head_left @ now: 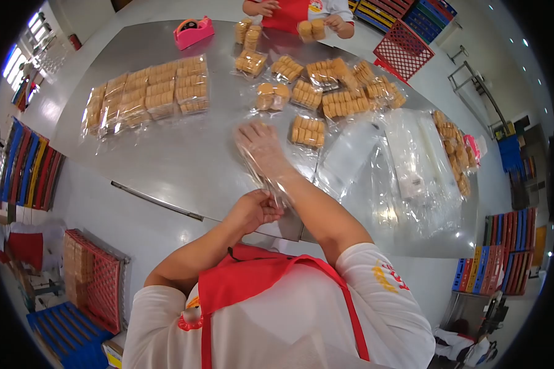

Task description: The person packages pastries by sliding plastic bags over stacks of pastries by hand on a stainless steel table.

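My right hand (261, 146) is inside clear plastic, its fingers stretched out flat over the steel table (166, 157). Closer to my body, my left hand (260, 209) pinches the loose end of that plastic (278, 195) below my right wrist. A clear pack of round tan biscuits (308, 131) lies just right of my right fingers. Beyond it are several similar packs (345, 103). At the left, more packs (148, 92) stand in a tight block. Flat clear plastic bags (406, 154) are spread to the right of my right forearm.
A pink tape dispenser (194, 32) sits at the far table edge. Across the table, a person in a red apron (287, 15) holds a biscuit pack (312, 29). Loose biscuits (454, 144) lie at the right edge. Stacked crates (28, 163) stand on the floor.
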`<state>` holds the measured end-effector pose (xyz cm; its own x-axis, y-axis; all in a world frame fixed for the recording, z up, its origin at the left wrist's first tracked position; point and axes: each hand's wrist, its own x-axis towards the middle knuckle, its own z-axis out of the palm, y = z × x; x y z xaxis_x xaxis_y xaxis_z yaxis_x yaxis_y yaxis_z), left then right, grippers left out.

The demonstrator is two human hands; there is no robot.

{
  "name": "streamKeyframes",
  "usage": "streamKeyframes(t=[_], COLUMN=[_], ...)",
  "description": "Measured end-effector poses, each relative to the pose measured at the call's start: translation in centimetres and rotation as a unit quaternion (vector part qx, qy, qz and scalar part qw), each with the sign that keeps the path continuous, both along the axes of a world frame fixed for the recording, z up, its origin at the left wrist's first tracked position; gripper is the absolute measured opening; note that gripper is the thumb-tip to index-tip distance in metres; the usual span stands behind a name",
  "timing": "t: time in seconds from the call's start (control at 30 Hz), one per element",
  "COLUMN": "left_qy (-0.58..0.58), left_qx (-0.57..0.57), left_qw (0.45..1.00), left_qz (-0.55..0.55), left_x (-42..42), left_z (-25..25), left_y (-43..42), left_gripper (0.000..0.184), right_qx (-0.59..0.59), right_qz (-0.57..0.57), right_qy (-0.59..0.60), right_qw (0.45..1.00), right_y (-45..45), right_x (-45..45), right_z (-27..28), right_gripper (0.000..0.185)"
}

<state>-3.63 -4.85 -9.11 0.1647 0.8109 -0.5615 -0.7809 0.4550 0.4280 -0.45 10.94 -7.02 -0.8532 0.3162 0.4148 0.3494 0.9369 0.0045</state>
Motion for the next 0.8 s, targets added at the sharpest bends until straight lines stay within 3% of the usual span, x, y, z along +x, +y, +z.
streamKeyframes(t=[0.13, 0.2, 0.33, 0.4, 0.47, 0.53, 0.67, 0.8], left_qy=[-0.017, -0.027, -0.050, -0.034, 0.001, 0.059, 0.126, 0.173], left_qx=[-0.030, -0.029, -0.006, -0.007, -0.026, -0.024, -0.019, -0.027], left_qw=[0.998, 0.998, 0.998, 0.999, 0.999, 0.995, 0.978, 0.965], left_qz=[0.044, 0.052, 0.042, 0.018, -0.029, -0.080, -0.163, -0.197], left_x=[-0.1, -0.4, -0.8, -0.9, -0.8, -0.7, -1.4, -1.5], left_z=[-0.8, -0.8, -1.1, -0.8, 0.3, 1.2, 1.7, 2.2], left_y=[0.4, 0.6, -0.4, -0.6, -0.6, -0.8, -2.0, -2.9], left_gripper=[0.018, 0.018, 0.019, 0.019, 0.019, 0.019, 0.021, 0.021], right_qx=[-0.018, -0.263, -0.326, -0.269, -0.259, -0.173, -0.019, 0.017], right_qz=[-0.033, 0.022, 0.020, -0.069, -0.197, -0.245, -0.163, -0.140], right_qy=[-0.012, 0.048, 0.134, 0.244, 0.294, 0.177, 0.087, 0.020], right_qw=[0.999, 0.963, 0.936, 0.929, 0.899, 0.937, 0.983, 0.990], right_y=[-2.4, -4.3, -8.9, -9.0, -6.9, -3.6, 0.5, 3.0], right_x=[2.4, 6.6, 18.4, 22.2, 23.3, 21.4, 16.7, 14.6], right_z=[2.3, 4.5, 4.9, 4.2, 4.0, 5.2, 3.4, 1.2], right_gripper=[0.055, 0.055, 0.035, 0.019, 0.020, 0.025, 0.035, 0.031])
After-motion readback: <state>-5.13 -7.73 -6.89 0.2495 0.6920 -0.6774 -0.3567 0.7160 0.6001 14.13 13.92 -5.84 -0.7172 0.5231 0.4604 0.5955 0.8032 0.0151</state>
